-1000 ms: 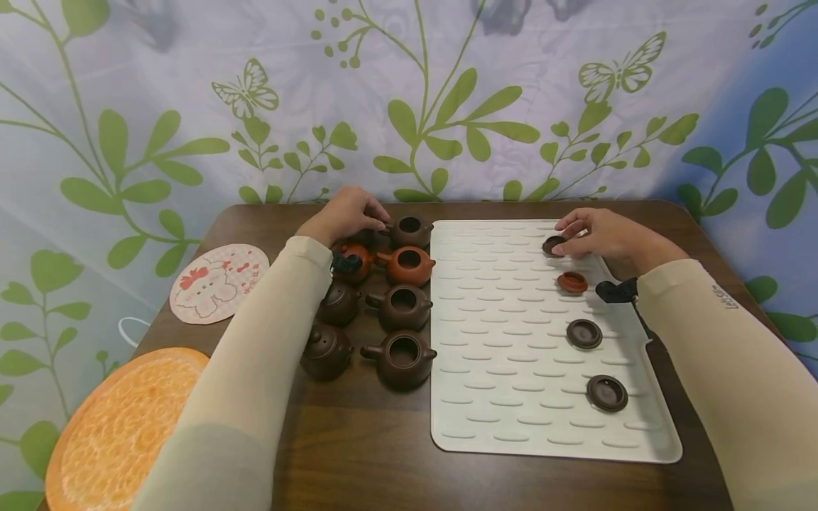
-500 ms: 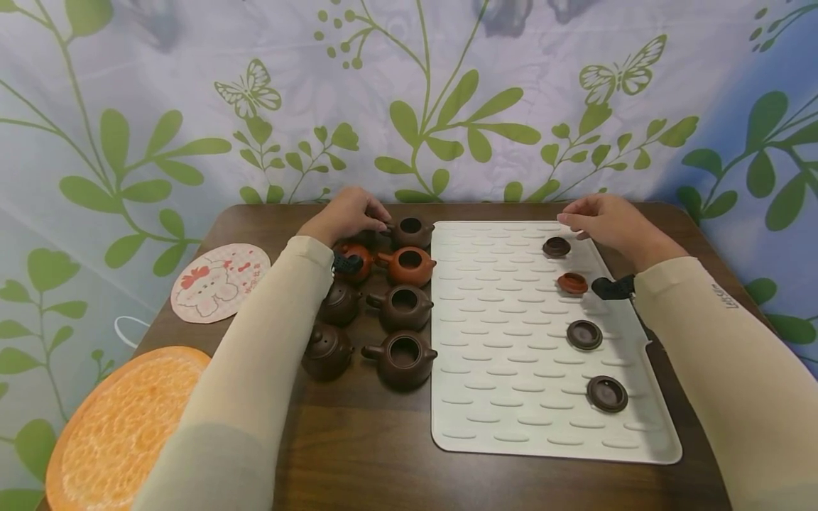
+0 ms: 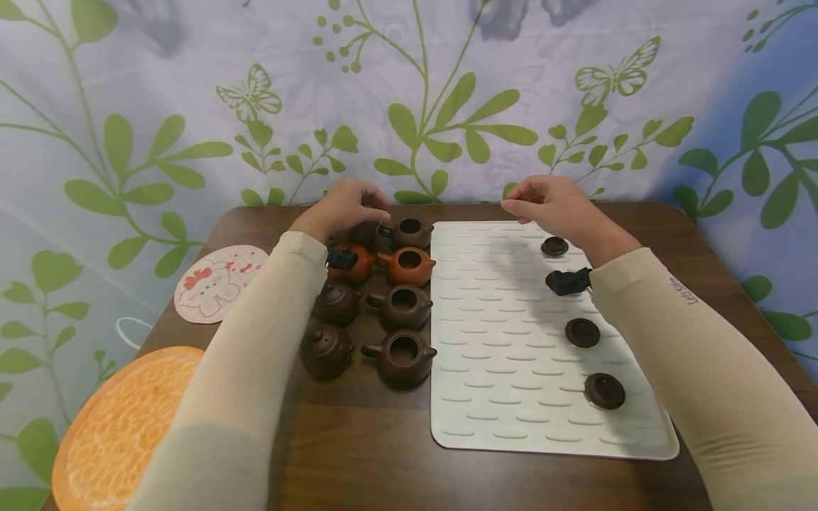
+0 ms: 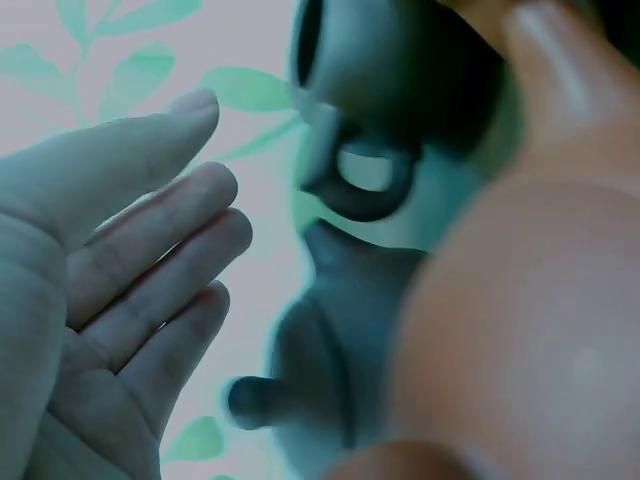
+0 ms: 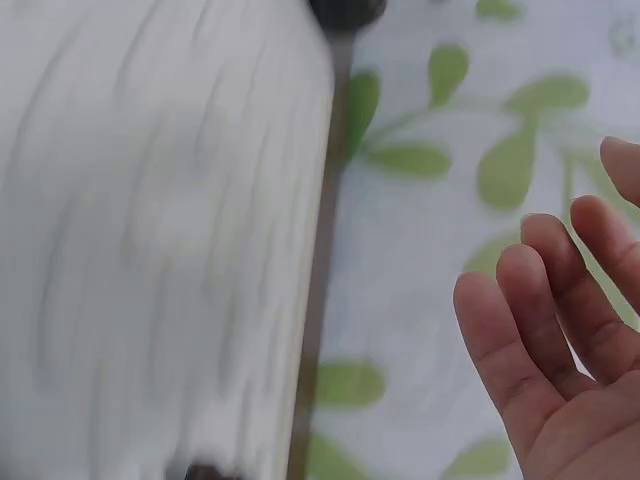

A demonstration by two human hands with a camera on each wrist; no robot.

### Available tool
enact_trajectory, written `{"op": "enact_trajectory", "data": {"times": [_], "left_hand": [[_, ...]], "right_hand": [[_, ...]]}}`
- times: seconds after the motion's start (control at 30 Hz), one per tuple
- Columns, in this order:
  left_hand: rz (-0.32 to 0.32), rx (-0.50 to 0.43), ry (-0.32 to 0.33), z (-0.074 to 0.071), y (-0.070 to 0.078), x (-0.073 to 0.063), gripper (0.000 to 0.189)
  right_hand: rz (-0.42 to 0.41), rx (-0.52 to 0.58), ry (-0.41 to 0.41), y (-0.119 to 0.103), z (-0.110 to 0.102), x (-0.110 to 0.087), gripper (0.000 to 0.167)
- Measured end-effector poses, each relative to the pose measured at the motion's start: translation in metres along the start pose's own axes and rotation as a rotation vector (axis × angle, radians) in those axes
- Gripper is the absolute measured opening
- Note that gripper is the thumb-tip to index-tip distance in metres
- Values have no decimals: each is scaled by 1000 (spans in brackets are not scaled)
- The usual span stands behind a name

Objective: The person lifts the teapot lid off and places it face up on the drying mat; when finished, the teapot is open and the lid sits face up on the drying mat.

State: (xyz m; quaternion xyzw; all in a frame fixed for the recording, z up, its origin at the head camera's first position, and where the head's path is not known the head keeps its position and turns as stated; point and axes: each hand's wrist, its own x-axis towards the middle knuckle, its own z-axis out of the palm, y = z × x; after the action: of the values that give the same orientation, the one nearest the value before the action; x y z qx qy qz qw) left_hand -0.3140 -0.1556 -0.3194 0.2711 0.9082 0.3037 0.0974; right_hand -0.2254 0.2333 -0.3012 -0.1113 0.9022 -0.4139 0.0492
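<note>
My left hand (image 3: 348,211) hovers over the back of the teapots, its fingers loosely extended. In the left wrist view its fingers are apart from the handle of a lidless dark teapot (image 4: 400,80) and from a lidded dark teapot (image 4: 320,370). An orange lidded teapot (image 3: 355,264) sits below that wrist. The right hand (image 3: 554,206), holding nothing, is raised over the far edge of the white tray (image 3: 505,341), fingers slightly bent. Dark lids lie on the tray: one at the back (image 3: 554,246), others nearer (image 3: 582,332) (image 3: 604,391). The right wrist camera hides the red lid.
Lidless teapots line the tray's left edge, including an orange-red one (image 3: 407,266) and dark ones (image 3: 404,360). Lidded dark teapots (image 3: 326,349) stand left of them. A bunny mat (image 3: 217,284) and an orange-slice mat (image 3: 121,433) lie at left. A leaf-print cloth (image 3: 460,42) hangs behind.
My right hand has left the rearmost lid, risen and moved left across the tray. The left hand's fingers have come away from the back lidless teapot's handle.
</note>
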Motion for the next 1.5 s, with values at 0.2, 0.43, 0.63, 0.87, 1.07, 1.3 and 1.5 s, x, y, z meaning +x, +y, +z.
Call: {"op": "enact_trajectory", "data": {"times": [0.2,0.43,0.63,0.87,1.07,1.3,1.5], "left_hand": [[41,-8,62,-14,20,-18,31],[168,2,219,-17,38,-69,24],[148,1,363,-8,44,-125,20],[29,43,412,8,32,-186,21],[-68,45,438,32,15,-236,18],[-43,-20,469,60,-4,-254,18],[-98,-144,406,69,-20,-257,19]], "right_hand": [[-128,60,-55,-39,34,4,33],[-320,113,-140,-84,82,-2,22],[-470,61,-253,-110,125,-12,19],[-612,-24,-340,-132,173,-24,24],[-677,-63,-440,-148,202,-31,31],[-665,-99,-439,-152,220,-32,35],[-620,-156,-429,-147,229,-32,35]]}}
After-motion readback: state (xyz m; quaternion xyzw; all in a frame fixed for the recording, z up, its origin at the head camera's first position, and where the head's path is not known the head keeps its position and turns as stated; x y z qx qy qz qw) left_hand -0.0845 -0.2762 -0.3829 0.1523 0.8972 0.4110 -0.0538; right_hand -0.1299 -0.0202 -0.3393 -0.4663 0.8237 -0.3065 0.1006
